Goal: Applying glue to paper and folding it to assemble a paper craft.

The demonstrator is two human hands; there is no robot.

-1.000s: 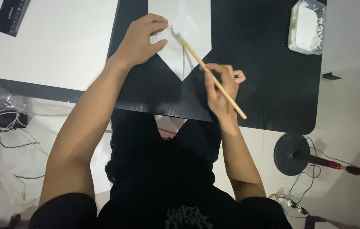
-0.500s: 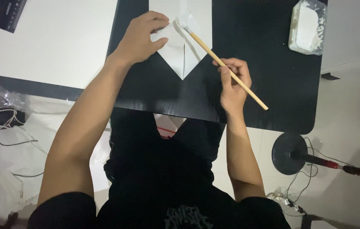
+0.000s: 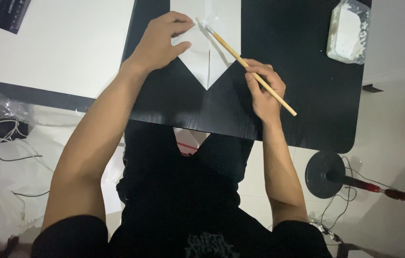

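A person's left hand (image 3: 157,43) presses flat on folded white paper (image 3: 207,48) at the black table's (image 3: 298,95) far edge while the right hand (image 3: 264,88), grip clamped on a wooden brush (image 3: 245,64), dabs the fold; the next stroke likely needs steady pressure.

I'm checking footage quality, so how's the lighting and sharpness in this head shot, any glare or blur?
Head view: dim, uneven light; the white folded paper and white board read bright against the black table, without harsh glare; the left hand, right hand and brush look sharp; the dark clothing loses detail.
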